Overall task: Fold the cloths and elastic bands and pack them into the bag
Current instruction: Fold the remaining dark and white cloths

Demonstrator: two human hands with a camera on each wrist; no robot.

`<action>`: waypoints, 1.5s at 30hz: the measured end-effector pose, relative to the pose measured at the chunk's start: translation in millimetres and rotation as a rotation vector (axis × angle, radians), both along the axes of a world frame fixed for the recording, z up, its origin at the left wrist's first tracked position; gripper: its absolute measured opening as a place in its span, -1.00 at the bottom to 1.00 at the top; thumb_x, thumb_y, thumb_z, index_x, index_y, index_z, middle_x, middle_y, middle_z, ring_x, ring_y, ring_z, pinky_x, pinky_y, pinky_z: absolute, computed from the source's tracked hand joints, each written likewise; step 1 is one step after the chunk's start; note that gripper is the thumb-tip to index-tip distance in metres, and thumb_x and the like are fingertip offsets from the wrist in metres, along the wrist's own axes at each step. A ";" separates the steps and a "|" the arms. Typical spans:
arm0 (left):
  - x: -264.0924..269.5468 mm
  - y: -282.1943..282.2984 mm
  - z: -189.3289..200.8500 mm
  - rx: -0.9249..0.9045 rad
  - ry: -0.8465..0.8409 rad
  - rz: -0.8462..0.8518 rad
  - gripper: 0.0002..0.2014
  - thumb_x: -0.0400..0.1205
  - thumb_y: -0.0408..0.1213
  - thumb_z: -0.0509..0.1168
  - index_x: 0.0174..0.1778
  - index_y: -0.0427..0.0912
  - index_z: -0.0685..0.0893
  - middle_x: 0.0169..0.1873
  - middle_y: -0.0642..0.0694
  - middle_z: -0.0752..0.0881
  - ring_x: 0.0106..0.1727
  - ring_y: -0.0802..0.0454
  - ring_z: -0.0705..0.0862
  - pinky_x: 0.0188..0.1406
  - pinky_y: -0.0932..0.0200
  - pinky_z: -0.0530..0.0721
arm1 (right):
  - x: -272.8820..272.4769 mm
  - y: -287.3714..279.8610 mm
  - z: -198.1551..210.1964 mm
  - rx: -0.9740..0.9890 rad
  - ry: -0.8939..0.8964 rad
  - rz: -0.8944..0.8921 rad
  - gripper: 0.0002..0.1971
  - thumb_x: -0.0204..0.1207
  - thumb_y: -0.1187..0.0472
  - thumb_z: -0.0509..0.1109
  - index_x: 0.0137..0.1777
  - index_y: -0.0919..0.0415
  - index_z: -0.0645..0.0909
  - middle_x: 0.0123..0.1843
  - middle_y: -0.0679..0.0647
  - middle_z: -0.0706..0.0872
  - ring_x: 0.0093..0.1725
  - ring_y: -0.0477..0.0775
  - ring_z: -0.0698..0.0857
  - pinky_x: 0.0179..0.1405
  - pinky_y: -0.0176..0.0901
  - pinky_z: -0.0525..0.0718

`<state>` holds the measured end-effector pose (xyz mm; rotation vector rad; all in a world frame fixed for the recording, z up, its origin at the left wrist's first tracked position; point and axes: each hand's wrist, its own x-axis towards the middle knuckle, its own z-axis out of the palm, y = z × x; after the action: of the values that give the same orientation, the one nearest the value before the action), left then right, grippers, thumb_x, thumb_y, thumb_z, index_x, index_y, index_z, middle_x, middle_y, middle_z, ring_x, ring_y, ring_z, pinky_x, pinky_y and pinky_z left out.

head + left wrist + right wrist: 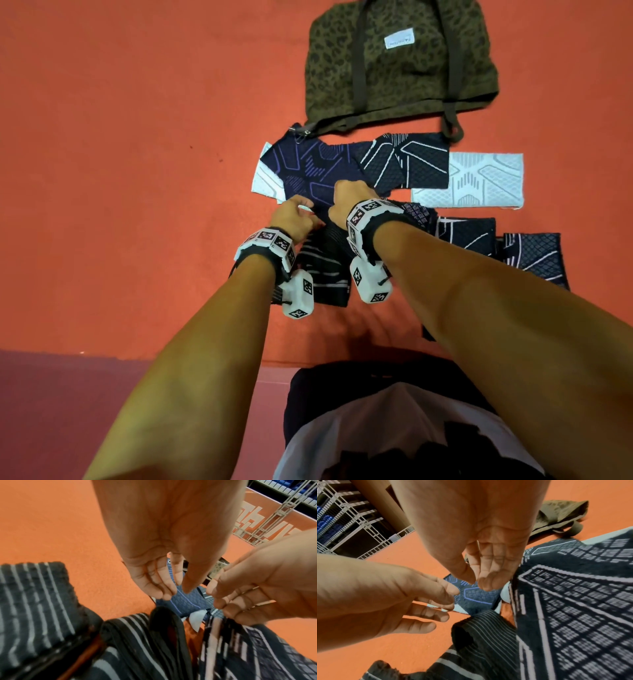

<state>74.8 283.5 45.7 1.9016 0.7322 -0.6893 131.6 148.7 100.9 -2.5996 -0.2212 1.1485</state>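
Two empty hands over the navy cloth with purple lines, bag lying at the far side.

The left hand (294,219) and right hand (346,202) hover close together above the near edge of the navy cloth (308,168), fingers loosely bent and relaxed, gripping nothing. Striped elastic bands (323,270) lie just near of the hands, under the wrists. Other patterned cloths, among them a white cloth (479,180), spread to the right. The leopard-print bag (397,58) lies flat beyond them on the orange floor (137,137).
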 end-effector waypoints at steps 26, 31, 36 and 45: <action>37.7 48.3 -54.5 0.097 0.057 0.125 -0.74 0.64 -0.26 0.38 0.20 -0.13 0.51 -0.20 -0.04 0.61 -0.12 -0.04 0.61 0.03 0.06 0.61 | 46.3 52.3 -68.0 -0.053 0.015 -0.093 -0.46 0.51 0.25 0.44 0.42 0.34 0.32 0.51 0.32 0.22 0.30 0.41 0.56 0.07 0.10 0.60; 28.6 38.4 -40.5 0.091 0.054 0.122 -0.72 0.66 -0.17 0.31 0.26 -0.15 0.57 -0.02 -0.20 0.79 0.04 -0.18 0.74 0.18 0.00 0.68 | 40.8 51.8 -53.1 -0.009 -0.028 -0.089 -0.54 0.54 0.27 0.41 0.38 0.35 0.39 0.46 0.31 0.33 0.23 0.37 0.63 -0.09 -0.02 0.51; 19.3 30.4 -21.5 0.046 0.084 0.103 -0.53 0.54 -0.06 0.29 0.34 -0.17 0.49 0.03 -0.27 0.80 0.14 -0.26 0.75 0.25 -0.15 0.66 | 31.9 48.5 -32.6 0.033 -0.074 -0.071 -0.55 0.55 0.25 0.39 0.39 0.33 0.39 0.43 0.28 0.37 0.23 0.34 0.64 -0.09 -0.05 0.49; -2.2 7.6 5.9 0.030 -0.013 0.131 -0.76 0.66 -0.24 0.29 0.21 -0.17 0.50 -0.21 -0.13 0.71 -0.20 -0.10 0.65 -0.03 -0.05 0.66 | 10.5 31.4 1.0 0.106 -0.139 -0.030 -0.61 0.53 0.30 0.32 0.37 0.26 0.47 0.36 0.24 0.45 0.20 0.35 0.63 0.15 0.12 0.66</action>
<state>72.5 291.1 51.6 1.8652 0.8549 -0.5862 142.1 180.2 101.9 -2.5814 -0.2639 0.9216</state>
